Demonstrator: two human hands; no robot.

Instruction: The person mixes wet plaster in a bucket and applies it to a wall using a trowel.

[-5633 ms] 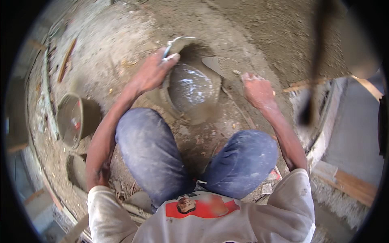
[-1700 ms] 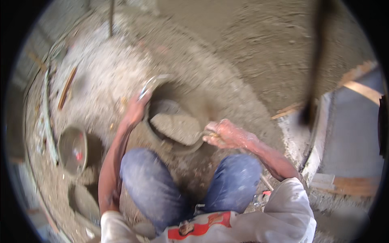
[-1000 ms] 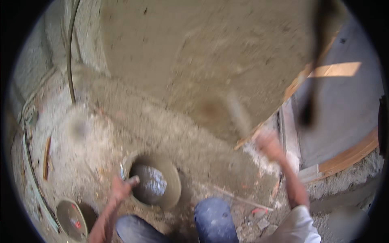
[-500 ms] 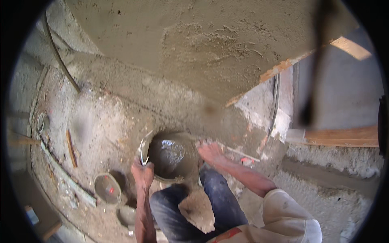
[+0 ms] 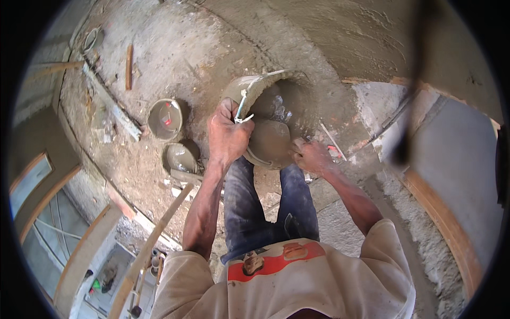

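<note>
A mortar-coated bucket [image 5: 305,80] sits in front of my knees, tilted, with wet grey mortar [image 5: 279,106] inside. A rope handle [image 5: 244,98] runs along its left rim, knotted at the near end. My left hand [image 5: 229,130] is closed on the left rim beside that knot. At the near right rim, my right hand [image 5: 312,156] has its fingers curled against the bucket. Its fingertips are partly hidden. Below the shiny mortar a smooth, rounded brownish surface [image 5: 269,139] shows inside; I cannot tell whether it is the wall or mortar.
Two smaller buckets [image 5: 175,101] [image 5: 187,142] stand to the left. Beyond them lie a wood strip [image 5: 129,66] and a long pale batten [image 5: 111,101]. A wooden pole [image 5: 151,239] slants at lower left. A freshly plastered surface [image 5: 366,32] rises at upper right.
My view has swung down and left, so more of my shirt and the left side shows. The bucket now appears more tilted, with both hands still at its rim.
</note>
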